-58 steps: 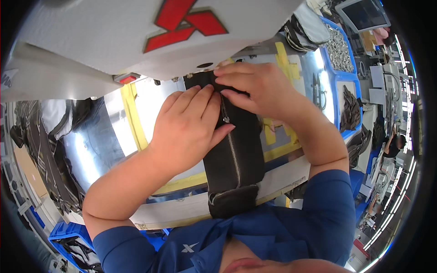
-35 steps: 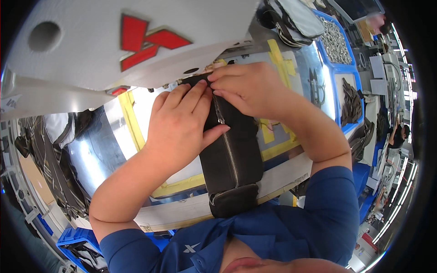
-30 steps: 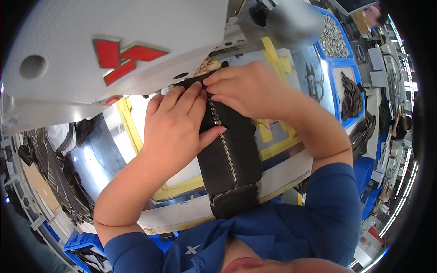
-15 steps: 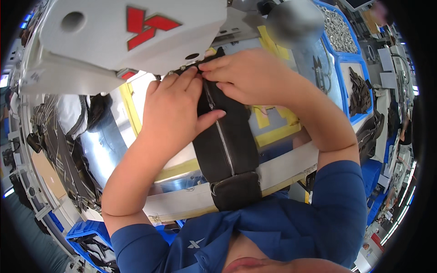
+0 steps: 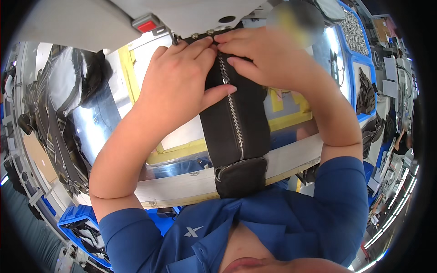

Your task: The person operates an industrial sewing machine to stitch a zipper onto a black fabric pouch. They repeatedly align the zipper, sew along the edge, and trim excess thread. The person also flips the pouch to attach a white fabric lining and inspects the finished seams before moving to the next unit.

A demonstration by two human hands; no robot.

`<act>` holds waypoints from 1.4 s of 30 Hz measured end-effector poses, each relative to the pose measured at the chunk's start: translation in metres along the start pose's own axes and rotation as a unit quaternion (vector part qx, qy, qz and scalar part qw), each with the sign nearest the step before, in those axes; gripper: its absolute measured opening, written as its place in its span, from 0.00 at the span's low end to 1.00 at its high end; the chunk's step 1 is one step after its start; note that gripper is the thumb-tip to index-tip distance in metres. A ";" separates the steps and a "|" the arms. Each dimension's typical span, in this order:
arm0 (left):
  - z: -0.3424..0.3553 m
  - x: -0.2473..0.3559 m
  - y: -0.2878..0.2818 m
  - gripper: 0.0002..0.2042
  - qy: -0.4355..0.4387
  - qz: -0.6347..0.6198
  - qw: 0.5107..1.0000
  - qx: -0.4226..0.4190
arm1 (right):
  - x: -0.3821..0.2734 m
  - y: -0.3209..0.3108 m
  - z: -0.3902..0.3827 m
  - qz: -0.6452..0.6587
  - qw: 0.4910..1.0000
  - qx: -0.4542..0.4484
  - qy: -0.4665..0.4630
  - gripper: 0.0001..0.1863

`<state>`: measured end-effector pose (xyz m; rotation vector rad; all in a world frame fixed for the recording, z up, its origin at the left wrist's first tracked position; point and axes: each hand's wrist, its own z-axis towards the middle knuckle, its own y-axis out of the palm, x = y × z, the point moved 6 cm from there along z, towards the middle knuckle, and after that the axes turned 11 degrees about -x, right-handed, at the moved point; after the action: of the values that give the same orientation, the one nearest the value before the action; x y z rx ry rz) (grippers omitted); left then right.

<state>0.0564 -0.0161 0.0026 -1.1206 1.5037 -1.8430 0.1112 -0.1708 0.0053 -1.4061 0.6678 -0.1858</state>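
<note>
A long black fabric piece (image 5: 254, 120), like a bag or pouch panel, runs from under the machine head toward my body. A metal zipper (image 5: 236, 120) runs down its middle, and a smaller zippered section (image 5: 241, 179) hangs at the near table edge. My left hand (image 5: 177, 79) lies flat on its left far part, fingers stretched forward, thumb spread beside the zipper. My right hand (image 5: 275, 59) rests on the right far part, fingers extended, their tips near the left fingertips. Just beyond them is the white sewing machine (image 5: 195, 16); its needle area is partly hidden.
Yellow tape (image 5: 291, 120) marks the worktop. Dark striped fabric pieces (image 5: 63, 132) are heaped at left. Blue trays at right hold metal hardware (image 5: 353, 34) and dark strips (image 5: 365, 91). A blue crate (image 5: 75, 216) stands low at left. A blurred round object (image 5: 296, 25) is above my right hand.
The view has shifted, with the machine head higher in the picture and its red emblem out of sight. Both hands keep nearly the same pose on the fabric.
</note>
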 end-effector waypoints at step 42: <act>0.001 0.014 -0.001 0.43 -0.003 0.012 0.997 -0.080 | 0.004 0.003 -0.008 -0.004 0.993 -0.119 0.019 0.16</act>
<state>0.0498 -0.0280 0.0073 -1.1742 1.6798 -1.7266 0.1090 -0.1786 0.0010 -1.6361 0.7353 -0.1429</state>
